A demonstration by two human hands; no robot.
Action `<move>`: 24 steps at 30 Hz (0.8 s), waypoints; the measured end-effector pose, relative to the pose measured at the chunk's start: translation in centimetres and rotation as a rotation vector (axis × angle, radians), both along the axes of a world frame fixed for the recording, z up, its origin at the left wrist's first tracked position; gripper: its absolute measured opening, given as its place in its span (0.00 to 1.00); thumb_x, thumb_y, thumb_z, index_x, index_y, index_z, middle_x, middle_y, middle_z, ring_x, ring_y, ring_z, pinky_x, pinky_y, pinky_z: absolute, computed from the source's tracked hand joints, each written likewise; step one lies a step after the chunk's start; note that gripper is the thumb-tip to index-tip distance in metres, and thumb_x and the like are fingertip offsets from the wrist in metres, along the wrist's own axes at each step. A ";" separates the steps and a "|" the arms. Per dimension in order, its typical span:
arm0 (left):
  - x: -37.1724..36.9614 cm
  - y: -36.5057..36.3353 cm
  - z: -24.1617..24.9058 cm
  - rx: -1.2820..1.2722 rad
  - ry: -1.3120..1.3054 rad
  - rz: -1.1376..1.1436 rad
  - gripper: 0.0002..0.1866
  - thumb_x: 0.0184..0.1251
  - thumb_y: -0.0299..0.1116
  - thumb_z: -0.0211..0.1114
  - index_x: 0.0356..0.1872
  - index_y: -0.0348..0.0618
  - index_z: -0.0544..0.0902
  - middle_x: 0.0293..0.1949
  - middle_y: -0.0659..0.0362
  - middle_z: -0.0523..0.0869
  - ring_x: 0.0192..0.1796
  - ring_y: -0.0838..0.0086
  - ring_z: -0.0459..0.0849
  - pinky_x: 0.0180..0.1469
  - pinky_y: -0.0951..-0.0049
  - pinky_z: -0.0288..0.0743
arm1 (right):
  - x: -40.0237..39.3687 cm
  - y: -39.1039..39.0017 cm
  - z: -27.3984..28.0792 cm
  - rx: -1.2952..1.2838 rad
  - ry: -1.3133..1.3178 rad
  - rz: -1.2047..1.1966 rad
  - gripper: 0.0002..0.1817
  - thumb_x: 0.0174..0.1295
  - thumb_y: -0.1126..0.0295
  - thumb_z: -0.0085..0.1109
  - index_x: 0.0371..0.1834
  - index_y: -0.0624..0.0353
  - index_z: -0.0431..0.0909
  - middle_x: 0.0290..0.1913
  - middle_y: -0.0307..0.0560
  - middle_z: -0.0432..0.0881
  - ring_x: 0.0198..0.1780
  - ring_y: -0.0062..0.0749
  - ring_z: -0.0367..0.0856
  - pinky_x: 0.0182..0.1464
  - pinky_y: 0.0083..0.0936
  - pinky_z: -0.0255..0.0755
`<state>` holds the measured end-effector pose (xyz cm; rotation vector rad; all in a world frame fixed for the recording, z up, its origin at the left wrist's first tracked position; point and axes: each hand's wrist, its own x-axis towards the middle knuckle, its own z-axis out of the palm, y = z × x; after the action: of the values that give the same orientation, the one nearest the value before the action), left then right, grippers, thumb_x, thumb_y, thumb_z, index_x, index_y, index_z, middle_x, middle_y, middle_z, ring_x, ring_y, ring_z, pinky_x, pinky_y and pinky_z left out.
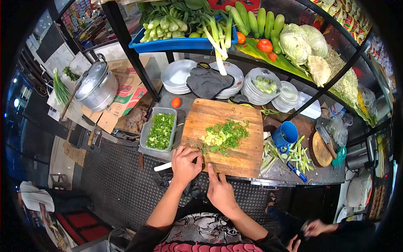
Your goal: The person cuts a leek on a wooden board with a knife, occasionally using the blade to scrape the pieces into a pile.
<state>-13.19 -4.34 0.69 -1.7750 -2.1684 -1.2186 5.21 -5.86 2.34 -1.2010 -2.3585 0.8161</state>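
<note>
My left hand (186, 163) is closed at the near left corner of a wooden cutting board (247, 161). A white-handled knife (163, 166) sticks out to the left from under it, its blade mostly hidden. Just right of it, my right hand (220, 191) has its index finger stretched to the board's near edge, the other fingers partly bent. Chopped green onion (226, 135) lies spread over the middle of the board. Beside the board on the left stands a clear plastic container (145, 143) filled with chopped green onion (161, 128).
A tomato (176, 102) and stacked plates (176, 77) lie behind the board. At right are a blue mug (285, 133), green trimmings (299, 155), a blue-handled peeler (299, 173) and a knife on a round board (321, 151). Another person's hand (315, 228) shows lower right.
</note>
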 end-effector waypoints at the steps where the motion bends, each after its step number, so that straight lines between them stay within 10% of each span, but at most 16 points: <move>1: 0.0 0.0 0.0 0.002 0.005 0.005 0.05 0.52 0.26 0.76 0.32 0.47 0.95 0.36 0.67 0.93 0.44 0.67 0.86 0.49 0.64 0.76 | 0.2 -0.2 0.3 -0.020 -0.010 0.000 0.38 0.68 0.78 0.60 0.84 0.56 0.66 0.42 0.67 0.80 0.33 0.68 0.84 0.37 0.53 0.83; 10: -0.1 0.0 0.1 0.037 -0.085 0.001 0.04 0.54 0.26 0.77 0.31 0.45 0.95 0.36 0.64 0.93 0.43 0.65 0.86 0.50 0.63 0.77 | 7.1 -3.7 1.3 -0.139 0.224 -0.064 0.31 0.70 0.79 0.61 0.77 0.56 0.76 0.31 0.53 0.73 0.25 0.45 0.74 0.31 0.37 0.73; 24: -0.4 -0.1 -0.1 0.027 -0.067 -0.037 0.03 0.56 0.26 0.76 0.31 0.44 0.94 0.36 0.63 0.94 0.43 0.64 0.86 0.52 0.63 0.80 | 2.0 -1.9 -0.6 -0.128 0.104 -0.028 0.36 0.70 0.78 0.59 0.84 0.52 0.67 0.37 0.62 0.78 0.32 0.63 0.83 0.37 0.51 0.80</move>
<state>-13.57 -4.49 0.55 -1.7968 -2.1523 -1.3283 7.17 -7.77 1.72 -1.2073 -2.2307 1.0083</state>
